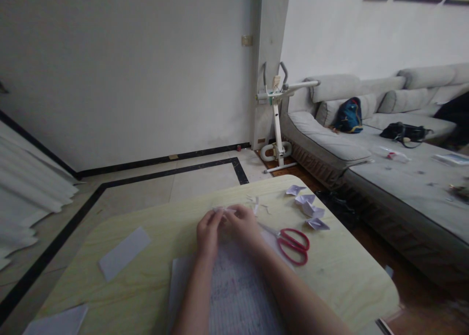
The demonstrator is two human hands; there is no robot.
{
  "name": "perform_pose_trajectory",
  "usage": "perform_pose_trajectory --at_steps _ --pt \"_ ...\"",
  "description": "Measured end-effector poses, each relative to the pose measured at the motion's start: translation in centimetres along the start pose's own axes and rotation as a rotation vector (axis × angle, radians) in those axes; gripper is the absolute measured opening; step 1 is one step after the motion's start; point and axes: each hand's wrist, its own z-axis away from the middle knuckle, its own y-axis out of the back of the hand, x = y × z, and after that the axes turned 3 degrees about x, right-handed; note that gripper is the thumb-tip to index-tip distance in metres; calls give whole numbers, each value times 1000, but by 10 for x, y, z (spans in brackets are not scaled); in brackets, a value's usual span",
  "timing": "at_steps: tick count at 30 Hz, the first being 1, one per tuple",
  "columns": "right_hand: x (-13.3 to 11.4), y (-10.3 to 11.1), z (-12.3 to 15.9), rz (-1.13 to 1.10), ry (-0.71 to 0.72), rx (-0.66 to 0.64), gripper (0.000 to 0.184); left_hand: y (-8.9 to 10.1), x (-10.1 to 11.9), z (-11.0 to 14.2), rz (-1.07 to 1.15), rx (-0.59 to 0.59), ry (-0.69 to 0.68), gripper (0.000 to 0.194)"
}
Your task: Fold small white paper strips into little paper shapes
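My left hand and my right hand meet above the wooden table, their fingers pinched together on a small piece of white paper. Most of that piece is hidden by my fingers, so its shape is unclear. Under my forearms lies a lined sheet with writing. Right of my right hand rest scissors with red handles, their blades pointing toward it. Beyond them, several small folded paper boats sit along the table's right side. Thin paper scraps lie just past my right hand.
A white paper rectangle lies on the table's left part, with another sheet at the near left corner. The table's rounded edge ends at the right. Past it stand a grey sofa and a white exercise machine.
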Motion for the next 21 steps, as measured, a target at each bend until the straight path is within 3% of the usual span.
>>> perform_pose_trajectory --at_steps 6,21 --pt "1 3 -2 -10 -24 22 16 2 2 0 -201 4 -60 27" --pt "0 2 0 -137 -87 -25 17 -3 6 5 -75 14 -41 22"
